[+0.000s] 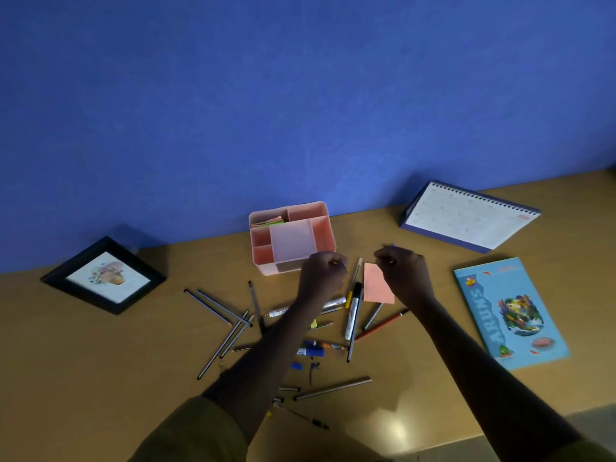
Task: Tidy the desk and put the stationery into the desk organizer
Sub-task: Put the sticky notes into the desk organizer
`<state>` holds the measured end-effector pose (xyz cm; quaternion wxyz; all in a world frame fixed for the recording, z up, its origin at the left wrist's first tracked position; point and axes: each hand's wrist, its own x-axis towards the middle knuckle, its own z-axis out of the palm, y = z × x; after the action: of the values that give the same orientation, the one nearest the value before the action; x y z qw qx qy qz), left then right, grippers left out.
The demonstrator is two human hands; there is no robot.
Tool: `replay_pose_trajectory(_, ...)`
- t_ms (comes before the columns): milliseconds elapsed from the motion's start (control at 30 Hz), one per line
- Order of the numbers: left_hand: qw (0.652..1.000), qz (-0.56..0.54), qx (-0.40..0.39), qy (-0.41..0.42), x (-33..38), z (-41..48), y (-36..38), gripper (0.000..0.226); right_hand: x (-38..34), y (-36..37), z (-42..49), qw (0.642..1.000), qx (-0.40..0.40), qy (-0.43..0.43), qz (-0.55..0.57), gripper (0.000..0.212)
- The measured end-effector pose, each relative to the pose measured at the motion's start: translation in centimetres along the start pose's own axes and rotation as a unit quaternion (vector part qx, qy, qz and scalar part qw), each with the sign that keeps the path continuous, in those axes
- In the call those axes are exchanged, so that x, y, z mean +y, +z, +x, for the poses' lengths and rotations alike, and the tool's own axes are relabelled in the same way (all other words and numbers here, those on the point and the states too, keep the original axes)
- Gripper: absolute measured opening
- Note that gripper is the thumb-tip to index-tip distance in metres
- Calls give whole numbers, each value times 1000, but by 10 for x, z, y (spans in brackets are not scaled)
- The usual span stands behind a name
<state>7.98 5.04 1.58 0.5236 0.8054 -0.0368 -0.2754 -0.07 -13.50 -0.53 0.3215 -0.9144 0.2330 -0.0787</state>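
Pink notepad front-right of organizer, long axis toward it, partly under right hand; left hand near. Both hands curled, contents indiscernible.

A black picture frame sits at the left near the blue wall. A spiral-bound desk calendar stands at the right. A light-blue book lies flat in front of it.

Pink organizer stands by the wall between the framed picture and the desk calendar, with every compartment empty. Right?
Not quite. The head view shows coloured paper slips in the back-left compartment of the organizer, so it is not all empty. The rest holds: it stands by the wall between the framed picture and the desk calendar.
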Motion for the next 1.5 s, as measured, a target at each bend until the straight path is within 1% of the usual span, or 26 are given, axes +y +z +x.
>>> replay_pose_trajectory(67, 999, 27, -26, -7, -3, -1, 14, 11, 9, -4, -9, 1000, -8, 28, -8, 16)
replay_pose_trajectory(133, 997, 71, -39, -1, -5, -1, 25, 18, 17, -5, -17, 999, -22, 45, -19, 17)
replay_pose_trajectory(233, 982, 179, -38, 48, -10, 0, 41, 20, 30, -2, -26, 997, -36, 67, -29, 18)
replay_pose_trajectory(300, 965, 247, -35, 86, -12, 1, 50, 22, 37, 2, -30, 995, -45, 79, -46, 18)
replay_pose_trajectory(400, 939, 322, -45, 115, -12, 6, 61, 36, 43, 10, -37, 988, -84, 95, -93, 17)
replay_pose_trajectory(533, 892, 418, -55, 163, -12, 16, 73, 51, 49, 20, -47, 973, -144, 76, -162, 21)
replay_pose_trajectory(633, 849, 480, -66, 211, -7, 22, 79, 50, 51, 24, -50, 967, -149, 70, -193, 25)
replay_pose_trajectory(733, 815, 525, -85, 229, -5, 30, 85, 50, 53, 27, -50, 967, -146, 68, -195, 28)
replay_pose_trajectory(833, 798, 552, -93, 224, -7, 37, 89, 58, 54, 27, -49, 971, -139, 69, -180, 30)
replay_pose_trajectory(933, 787, 568, -84, 225, -8, 44, 92, 58, 55, 30, -51, 975, -133, 74, -163, 30)
replay_pose_trajectory(1033, 798, 554, -62, 229, -8, 50, 94, 48, 58, 33, -53, 977, -125, 84, -153, 29)
replay_pose_trajectory(1100, 821, 523, -53, 223, -6, 53, 95, 40, 58, 34, -53, 977, -123, 86, -154, 27)
replay_pose_trajectory(1233, 870, 444, -70, 202, 2, 56, 96, 42, 57, 33, -53, 977, -119, 84, -154, 27)
replay_pose_trajectory(1400, 919, 350, -54, 174, 7, 56, 93, 37, 59, 30, -52, 982, -125, 77, -121, 28)
replay_pose_trajectory(1500, 943, 294, -44, 149, 9, 52, 86, 27, 62, 23, -50, 988, -105, 64, -98, 20)
